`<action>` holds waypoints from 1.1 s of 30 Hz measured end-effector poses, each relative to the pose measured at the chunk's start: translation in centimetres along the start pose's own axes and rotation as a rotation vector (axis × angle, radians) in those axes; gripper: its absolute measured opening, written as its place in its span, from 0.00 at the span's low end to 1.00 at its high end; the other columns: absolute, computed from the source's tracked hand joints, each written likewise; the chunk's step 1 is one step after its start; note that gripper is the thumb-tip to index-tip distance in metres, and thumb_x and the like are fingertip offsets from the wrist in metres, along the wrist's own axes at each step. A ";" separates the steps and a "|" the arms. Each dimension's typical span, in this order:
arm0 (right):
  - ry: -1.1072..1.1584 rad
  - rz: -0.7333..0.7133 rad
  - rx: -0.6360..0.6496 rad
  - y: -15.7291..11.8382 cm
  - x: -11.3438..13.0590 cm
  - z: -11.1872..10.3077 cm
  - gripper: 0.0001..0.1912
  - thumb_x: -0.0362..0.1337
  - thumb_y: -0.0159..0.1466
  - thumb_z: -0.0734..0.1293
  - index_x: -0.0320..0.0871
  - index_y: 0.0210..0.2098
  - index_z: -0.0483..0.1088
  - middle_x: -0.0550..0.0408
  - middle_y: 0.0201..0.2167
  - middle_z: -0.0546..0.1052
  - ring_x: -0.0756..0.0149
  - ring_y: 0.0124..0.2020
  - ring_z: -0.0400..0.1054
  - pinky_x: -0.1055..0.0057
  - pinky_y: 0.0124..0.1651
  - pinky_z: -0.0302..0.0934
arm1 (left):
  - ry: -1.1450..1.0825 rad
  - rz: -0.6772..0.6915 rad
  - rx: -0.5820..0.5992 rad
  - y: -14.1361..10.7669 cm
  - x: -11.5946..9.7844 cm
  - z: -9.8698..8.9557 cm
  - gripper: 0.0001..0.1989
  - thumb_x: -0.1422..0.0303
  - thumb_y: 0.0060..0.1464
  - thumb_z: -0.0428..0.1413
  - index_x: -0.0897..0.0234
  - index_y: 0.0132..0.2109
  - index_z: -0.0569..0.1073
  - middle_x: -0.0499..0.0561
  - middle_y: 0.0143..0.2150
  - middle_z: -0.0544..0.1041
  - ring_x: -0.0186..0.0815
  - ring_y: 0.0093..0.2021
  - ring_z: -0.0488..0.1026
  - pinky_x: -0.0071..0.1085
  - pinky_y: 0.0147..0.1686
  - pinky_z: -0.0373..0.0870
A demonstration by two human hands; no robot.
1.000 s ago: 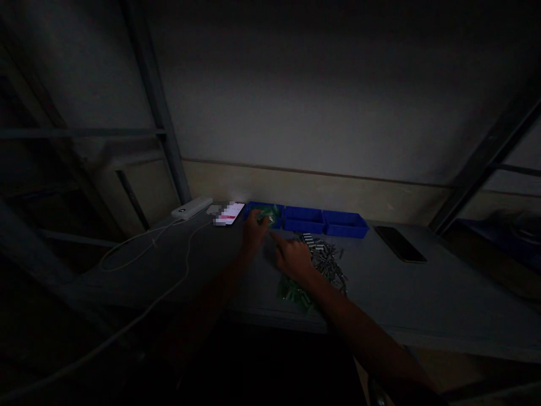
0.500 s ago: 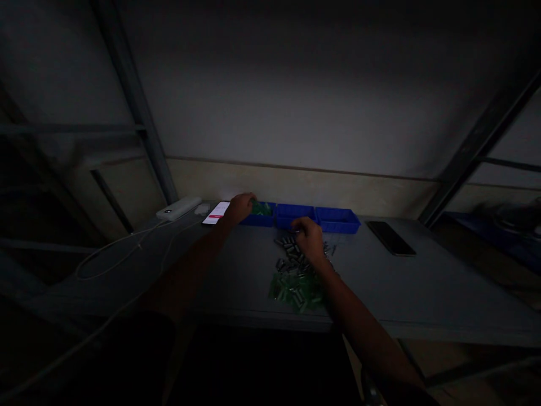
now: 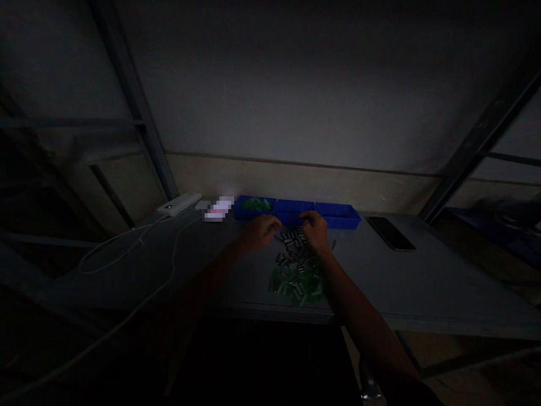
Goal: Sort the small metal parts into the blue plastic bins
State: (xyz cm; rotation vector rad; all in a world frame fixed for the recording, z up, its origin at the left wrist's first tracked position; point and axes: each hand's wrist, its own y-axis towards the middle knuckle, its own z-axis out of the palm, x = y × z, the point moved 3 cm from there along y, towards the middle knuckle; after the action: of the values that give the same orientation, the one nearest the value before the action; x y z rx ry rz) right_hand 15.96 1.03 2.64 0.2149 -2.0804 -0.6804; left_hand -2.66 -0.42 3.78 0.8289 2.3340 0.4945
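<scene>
Three blue bins stand in a row at the back of the table. Green pieces lie in the left bin; the middle bin and right bin show dark insides. A pile of small metal cylinders lies before them, with green-wrapped pieces on its near side. My left hand is just left of the pile, fingers apart and nothing visible in them. My right hand is over the pile's right side, fingers curled together; what they hold, if anything, is too dark to see.
A dark phone lies on the table at the right. At the left are a white power bank, a lit, pixelated screen and a white cable. Metal posts flank the table.
My left hand has moved from the left bin rightward and nearer, to beside the metal pile. My right hand has shifted slightly right and up.
</scene>
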 end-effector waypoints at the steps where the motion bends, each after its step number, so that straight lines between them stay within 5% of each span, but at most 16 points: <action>1: 0.005 0.015 -0.004 0.1 -0.2 -0.1 0.16 0.29 0.52 0.55 0.40 0.33 0.72 0.50 0.35 0.77 0.64 0.39 0.69 0.68 0.47 0.60 | -0.026 0.089 0.166 -1.1 -1.7 0.8 0.09 0.71 0.53 0.50 0.62 0.38 0.74 0.53 0.38 0.76 0.39 0.42 0.71 0.35 0.47 0.64; 4: 0.010 0.039 0.004 0.1 -0.4 -0.1 0.16 0.29 0.53 0.55 0.40 0.34 0.72 0.50 0.36 0.77 0.64 0.39 0.69 0.69 0.47 0.60 | -0.019 0.199 0.356 -4.1 -5.6 1.4 0.15 0.59 0.50 0.56 0.59 0.44 0.73 0.53 0.41 0.75 0.41 0.46 0.69 0.36 0.50 0.61; 8: -0.017 0.025 0.078 -0.1 -0.2 0.4 0.16 0.30 0.54 0.56 0.39 0.35 0.73 0.50 0.36 0.77 0.65 0.39 0.69 0.69 0.46 0.60 | 0.030 0.250 0.448 -6.3 -7.4 0.6 0.32 0.50 0.42 0.60 0.56 0.54 0.68 0.55 0.50 0.72 0.46 0.51 0.66 0.38 0.52 0.57; 14: -0.083 0.001 0.170 -0.6 0.3 1.1 0.16 0.30 0.55 0.56 0.40 0.36 0.73 0.52 0.37 0.78 0.65 0.40 0.70 0.69 0.46 0.60 | 0.074 0.170 0.469 -6.7 -6.7 0.3 0.19 0.59 0.48 0.59 0.57 0.48 0.72 0.55 0.46 0.75 0.45 0.47 0.71 0.37 0.49 0.60; 19: -0.065 0.000 0.195 -0.9 0.6 1.5 0.16 0.30 0.56 0.56 0.41 0.37 0.74 0.52 0.36 0.78 0.65 0.39 0.70 0.70 0.45 0.60 | -0.070 0.076 0.283 -5.9 -4.1 -1.0 0.06 0.64 0.50 0.56 0.57 0.35 0.76 0.50 0.33 0.78 0.37 0.35 0.74 0.30 0.41 0.66; 23: 0.018 0.000 0.224 -1.2 1.1 1.8 0.15 0.34 0.57 0.57 0.40 0.37 0.73 0.54 0.33 0.77 0.66 0.34 0.69 0.71 0.40 0.60 | -0.146 -0.161 -0.019 -3.7 -0.6 -2.2 0.09 0.62 0.52 0.53 0.59 0.33 0.75 0.50 0.29 0.77 0.36 0.31 0.74 0.29 0.36 0.68; 27: 0.255 0.117 0.256 -1.5 1.5 2.8 0.20 0.48 0.60 0.57 0.40 0.36 0.72 0.58 0.22 0.73 0.67 0.25 0.65 0.73 0.31 0.59 | -0.147 -0.334 -0.268 -0.9 1.0 -2.2 0.11 0.60 0.53 0.52 0.61 0.36 0.75 0.51 0.29 0.77 0.38 0.34 0.74 0.30 0.36 0.70; 29: 0.410 0.250 0.307 -1.7 1.3 3.6 0.25 0.54 0.60 0.55 0.39 0.35 0.71 0.60 0.15 0.69 0.69 0.18 0.61 0.74 0.25 0.56 | -0.126 -0.305 -0.270 0.3 0.6 -1.4 0.10 0.62 0.54 0.52 0.61 0.38 0.75 0.51 0.32 0.77 0.38 0.36 0.74 0.31 0.39 0.70; 33: 0.598 0.388 0.256 -1.6 0.4 4.3 0.29 0.59 0.59 0.52 0.39 0.32 0.69 0.57 0.17 0.70 0.69 0.17 0.62 0.74 0.21 0.56 | -0.070 -0.041 -0.062 1.8 -1.5 1.2 0.08 0.69 0.55 0.51 0.60 0.38 0.75 0.52 0.41 0.77 0.38 0.44 0.73 0.33 0.49 0.66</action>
State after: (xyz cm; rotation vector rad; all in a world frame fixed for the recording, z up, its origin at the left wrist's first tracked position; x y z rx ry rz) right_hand 12.04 1.17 0.18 0.1301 -1.5570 -0.0877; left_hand -0.17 0.02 4.44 0.7562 2.2556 0.5092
